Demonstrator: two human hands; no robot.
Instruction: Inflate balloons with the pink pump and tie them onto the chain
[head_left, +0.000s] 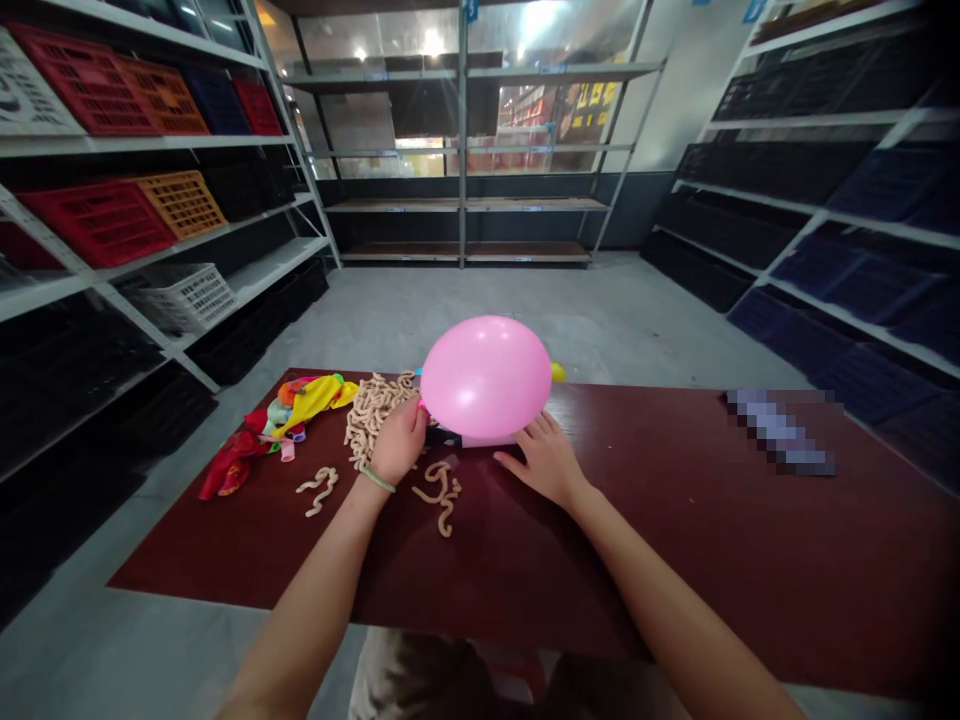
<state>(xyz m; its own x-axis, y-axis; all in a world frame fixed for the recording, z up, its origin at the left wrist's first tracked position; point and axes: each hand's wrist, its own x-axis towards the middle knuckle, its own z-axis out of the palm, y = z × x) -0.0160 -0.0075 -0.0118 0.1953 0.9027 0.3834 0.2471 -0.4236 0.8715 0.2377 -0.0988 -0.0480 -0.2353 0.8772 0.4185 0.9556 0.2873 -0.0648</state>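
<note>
The gray floor extends beneath and beyond the work area. Metal shelving lines three sides: the left rack, the back rack standing before large glass panes, and the right rack. The table has a dark red-brown, slightly glossy top and occupies the near area. Plastic crates load the left rack, including a red crate, an orange crate and, lower, a white basket; dark crates fill the right rack. The pink balloon, inflated, is positioned above the table at center, toward the far edge. The left hand is closed at the balloon's left end, grasping its neck. The right hand is unclenched, fingers extended against the balloon's lower right side. A pile of curled tan pieces sits beside the left hand. Uninflated balloons in yellow, red and other colors lie left of the pile. A pixelated item rests near the right far edge; its identity cannot be determined. Loose tan pieces lie nearer the person, on both sides of the left wrist, which carries a pale green band.
</note>
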